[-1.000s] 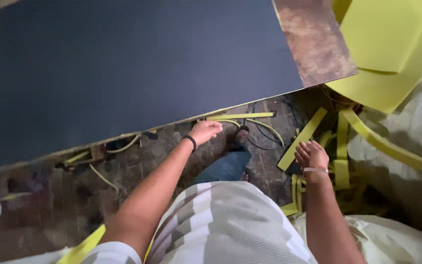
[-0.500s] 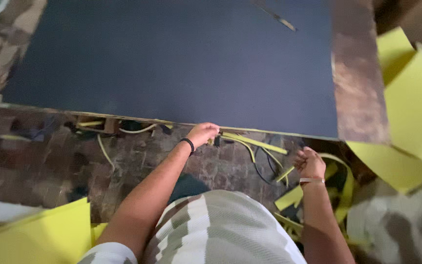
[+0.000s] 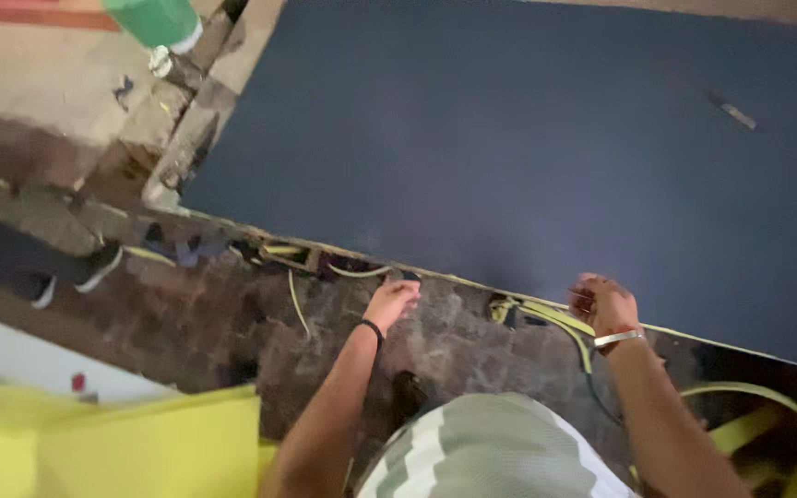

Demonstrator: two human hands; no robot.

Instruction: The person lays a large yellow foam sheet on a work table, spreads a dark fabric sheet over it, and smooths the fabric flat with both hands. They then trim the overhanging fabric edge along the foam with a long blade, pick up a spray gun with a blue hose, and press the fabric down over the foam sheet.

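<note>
Below the camera, a large flat sheet of dark blue matte material (image 3: 528, 157) covers a low work surface, its near edge running slantwise. Both hands are at that edge. The left hand (image 3: 391, 302), a dark band on its wrist, has its fingers curled at the edge; whether it grips is unclear. The right hand (image 3: 604, 302), wearing a pale bracelet, is loosely curled beside thin yellow strips (image 3: 555, 321) trailing from under the sheet. Mottled brown stone floor (image 3: 232, 323) lies beneath. Smooth yellow sheets (image 3: 140, 452) rest lower left, a green container (image 3: 154, 20) upper left, a small dark tool (image 3: 735, 112) on the blue sheet.
</note>
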